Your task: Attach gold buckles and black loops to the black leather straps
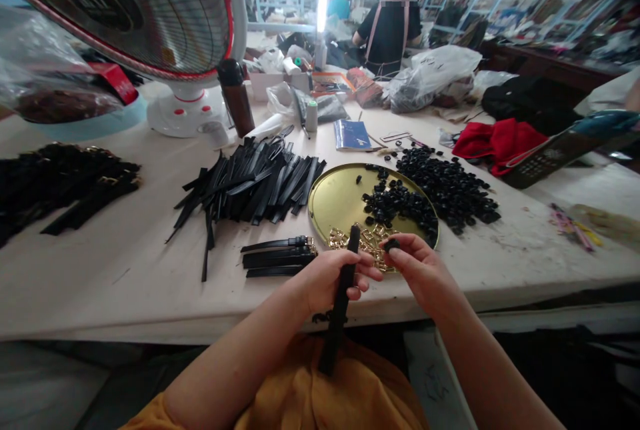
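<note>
My left hand (345,273) is closed around a black strap (339,317), which hangs down over my lap with its upper end pointing away from me. Between thumb and fingers, my right hand (420,267) pinches a small black loop (391,244). Both hands are just in front of a round gold tray (335,193). On the tray lie a heap of black loops (400,203) and a cluster of gold buckles (367,240), partly hidden by my hands. Left of my left hand, several straps with buckles (277,257) lie stacked side by side.
A pile of loose black straps (255,180) with scissors (281,137) lies left of the tray. More black loops (450,183) are heaped to its right. A fan (185,110), a dark bottle (236,97) and a blue booklet (352,135) stand or lie behind. A person (390,30) is farther back.
</note>
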Tool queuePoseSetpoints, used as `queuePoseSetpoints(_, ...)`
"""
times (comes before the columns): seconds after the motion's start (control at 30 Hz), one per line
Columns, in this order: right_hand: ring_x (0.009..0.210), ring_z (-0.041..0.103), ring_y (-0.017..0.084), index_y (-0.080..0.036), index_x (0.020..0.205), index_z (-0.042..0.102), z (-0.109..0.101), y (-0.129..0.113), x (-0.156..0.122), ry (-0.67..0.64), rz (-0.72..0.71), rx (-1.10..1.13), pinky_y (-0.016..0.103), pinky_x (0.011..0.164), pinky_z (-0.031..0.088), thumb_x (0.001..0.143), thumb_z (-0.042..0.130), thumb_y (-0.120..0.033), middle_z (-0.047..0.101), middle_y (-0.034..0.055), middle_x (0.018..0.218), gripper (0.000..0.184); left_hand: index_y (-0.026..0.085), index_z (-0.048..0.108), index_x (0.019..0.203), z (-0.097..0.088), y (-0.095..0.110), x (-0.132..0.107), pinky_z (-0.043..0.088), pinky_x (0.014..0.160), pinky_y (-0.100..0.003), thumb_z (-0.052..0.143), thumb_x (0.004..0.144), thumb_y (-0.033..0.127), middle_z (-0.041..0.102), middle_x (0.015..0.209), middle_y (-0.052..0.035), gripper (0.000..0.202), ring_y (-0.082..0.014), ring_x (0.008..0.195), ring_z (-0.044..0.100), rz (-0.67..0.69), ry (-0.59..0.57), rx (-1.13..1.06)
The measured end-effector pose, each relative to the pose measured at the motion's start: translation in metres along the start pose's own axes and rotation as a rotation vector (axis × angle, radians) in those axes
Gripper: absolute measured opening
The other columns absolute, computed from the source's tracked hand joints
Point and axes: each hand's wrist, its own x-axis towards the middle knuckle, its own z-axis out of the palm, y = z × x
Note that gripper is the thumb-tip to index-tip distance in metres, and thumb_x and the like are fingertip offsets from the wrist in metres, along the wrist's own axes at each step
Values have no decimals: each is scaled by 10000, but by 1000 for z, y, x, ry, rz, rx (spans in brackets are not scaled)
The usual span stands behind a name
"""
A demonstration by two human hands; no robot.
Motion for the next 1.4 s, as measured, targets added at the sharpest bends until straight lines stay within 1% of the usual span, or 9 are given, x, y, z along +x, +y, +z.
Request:
queuePoseSetpoints(0.17,663,561,86,-213,889,607,-2,2,-3,13,122,53,232,666,450,629,719,-373,635,-14,753,325,59,569,839,-5,-7,-2,255,342,-133,471,740,172,600,671,-77,179,-60,452,461,-186,-190,-177)
queuePoseSetpoints(0.47,658,546,91,-189,913,624,-4,5,2,-117,289,25,239,654,431,635,712,-374,635,5,784,345,57,598,846,-17,-21,9,218,310,-145,504,696,222,612,640,-63,242,-52,385,427,-328,-307,-185)
queuePoseSetpoints(0.57,642,521,91,-184,926,628,-10,5,1,-177,288,-74,246,649,416,653,695,-362,612,-5,732,333,67,593,865,-19,-21,8,291,329,-162,498,716,257,614,629,-56,259,-68,385,475,-302,-237,90)
queuePoseSetpoints(0.7,639,496,100,-182,922,630,-15,7,-2,-200,258,-212,256,659,396,676,668,-352,572,-18,666,301,122,528,964,-17,-18,-2,405,456,-181,484,782,269,602,649,-7,238,-80,475,555,-201,-8,566)
queuePoseSetpoints(0.8,651,489,99,-187,917,628,-13,12,-6,-236,258,-235,256,669,393,674,669,-336,572,-19,696,288,132,504,999,-16,-15,-10,369,424,-172,425,832,339,560,577,29,277,-64,417,501,-149,2,777)
queuePoseSetpoints(0.97,649,491,91,-185,928,631,-6,17,-14,-283,266,-200,247,671,390,685,662,-350,577,-19,720,295,149,487,993,-21,-13,-16,339,377,-169,408,836,390,562,531,32,299,-69,360,467,-257,-149,789)
queuePoseSetpoints(1.13,700,525,109,-181,903,634,4,8,-29,-391,217,-261,251,685,403,695,645,-354,598,-12,753,271,145,471,893,-18,-15,-20,348,380,-166,414,816,383,566,535,18,257,-67,364,468,-288,-169,774)
queuePoseSetpoints(1.23,714,536,115,-175,867,623,5,8,-34,-348,207,-249,254,687,405,679,658,-356,613,-9,770,264,148,467,925,-13,-18,-25,388,438,-179,432,806,358,587,600,3,244,-82,443,520,-230,-104,802)
queuePoseSetpoints(1.4,726,539,123,-169,889,617,8,18,-39,-154,188,-183,253,703,400,664,677,-369,619,-5,769,307,163,410,1211,-4,-23,-34,355,460,-197,380,844,363,500,553,45,419,-93,455,448,92,145,1001)
